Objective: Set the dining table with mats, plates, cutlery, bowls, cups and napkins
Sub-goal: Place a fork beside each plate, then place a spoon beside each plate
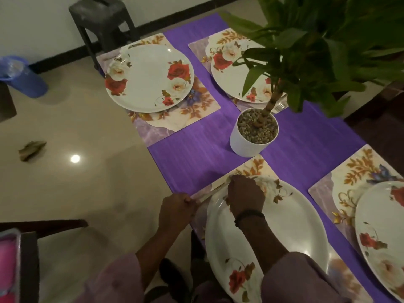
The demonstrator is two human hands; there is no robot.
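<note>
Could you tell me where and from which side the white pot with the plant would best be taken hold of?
Probably by the white pot's smooth, straight wall, low down, with a hand coming in level from the near side over the bare purple cloth. The leaves spread above it and crowd any approach from the top, and the thin stem standing in the gravel looks a poor handle.

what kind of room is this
Most likely a home dining room. A table with a purple cloth carries floral placemats with matching rose plates, a potted plant stands as a centrepiece, and a dark stool sits on the tiled floor by the wall.
</note>
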